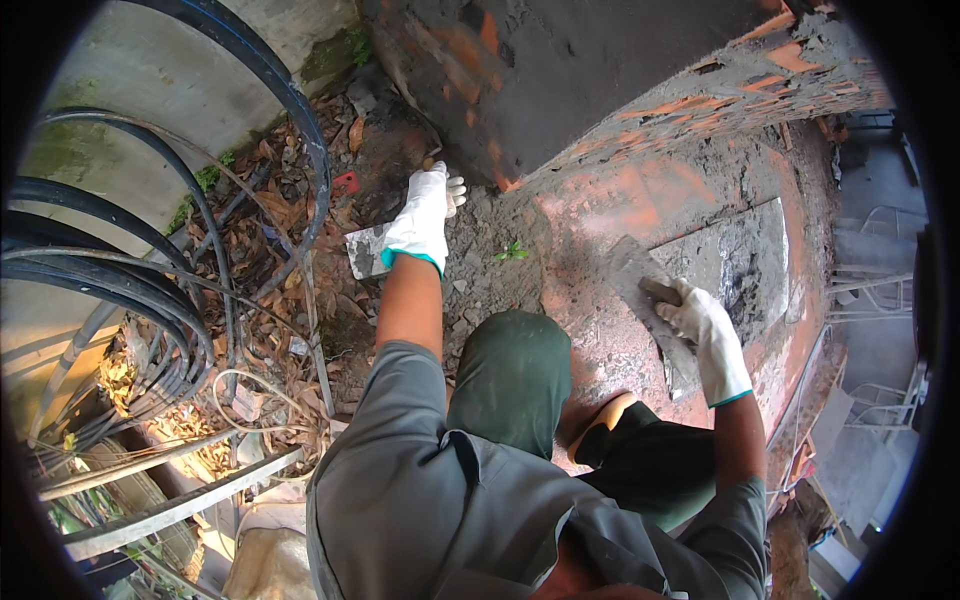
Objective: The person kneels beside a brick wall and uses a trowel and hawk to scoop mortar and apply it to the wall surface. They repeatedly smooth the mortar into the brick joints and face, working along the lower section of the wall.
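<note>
At the foot of a part-plastered brick wall (570, 70), a person in a grey shirt (420, 500) and dark green trousers (515, 380) worked low to the ground, both hands in white gloves with teal cuffs. Right hand (705, 325): fingers closed around the handle of a flat trowel (632, 268), its grey face smeared with mortar. Trowel lay at a slant over the near left part of a flat sheet (777, 215); dark wet mortar (742, 285) was spread on the sheet, which rested on reddish ground (585, 215) to the person's right.

Left hand (428, 205): reached forward to the wall's lower corner, fingers bent; whether it gripped anything could not be told. A pale flat piece (366, 250) showed just beside that wrist, partly hidden by it. Small green plant (512, 251) grew in the rubble between the two hands.

Left side: dry leaves (285, 205), a small red scrap (346, 182) near the glove, loops of black hose (305, 115) along a pale wall (150, 60). Far right: pale metal frames (880, 280). One yellowish shoe (608, 415) showed beside the knee.
</note>
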Demonstrator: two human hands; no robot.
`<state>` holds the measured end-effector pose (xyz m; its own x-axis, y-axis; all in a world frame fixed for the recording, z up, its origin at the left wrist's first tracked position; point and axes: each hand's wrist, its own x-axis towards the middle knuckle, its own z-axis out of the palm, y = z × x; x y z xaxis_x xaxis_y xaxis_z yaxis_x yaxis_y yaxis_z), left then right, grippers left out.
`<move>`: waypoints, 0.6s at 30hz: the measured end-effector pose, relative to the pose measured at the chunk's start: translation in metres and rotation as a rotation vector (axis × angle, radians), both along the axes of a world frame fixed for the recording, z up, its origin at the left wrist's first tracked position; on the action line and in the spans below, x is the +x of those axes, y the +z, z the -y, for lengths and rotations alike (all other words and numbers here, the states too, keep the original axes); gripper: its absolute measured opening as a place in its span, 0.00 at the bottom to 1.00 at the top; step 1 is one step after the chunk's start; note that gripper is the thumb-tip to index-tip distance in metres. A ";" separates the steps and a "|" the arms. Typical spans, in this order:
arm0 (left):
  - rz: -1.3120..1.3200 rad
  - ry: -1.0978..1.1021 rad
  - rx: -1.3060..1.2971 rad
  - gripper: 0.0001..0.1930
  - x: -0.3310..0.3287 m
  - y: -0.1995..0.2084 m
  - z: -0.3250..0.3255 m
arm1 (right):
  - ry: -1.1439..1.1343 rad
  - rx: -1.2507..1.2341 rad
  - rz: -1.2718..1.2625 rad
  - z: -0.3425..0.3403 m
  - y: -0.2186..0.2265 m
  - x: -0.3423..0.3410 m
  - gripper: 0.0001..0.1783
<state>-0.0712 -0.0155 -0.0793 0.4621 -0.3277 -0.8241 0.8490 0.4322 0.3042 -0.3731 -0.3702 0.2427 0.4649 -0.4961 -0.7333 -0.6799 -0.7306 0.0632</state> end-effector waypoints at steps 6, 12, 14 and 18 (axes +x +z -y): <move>0.096 -0.156 0.412 0.20 0.030 -0.005 -0.023 | 0.125 0.162 0.089 -0.084 -0.094 0.035 0.31; 0.241 -0.144 0.627 0.15 -0.008 0.036 -0.104 | -0.029 0.156 0.187 -0.130 -0.195 0.004 0.32; 0.194 0.201 0.631 0.17 -0.026 0.041 -0.101 | -0.068 0.174 0.256 -0.137 -0.214 -0.004 0.31; 0.394 -0.026 0.575 0.17 -0.040 0.044 -0.061 | -0.008 0.120 0.200 -0.139 -0.226 -0.005 0.30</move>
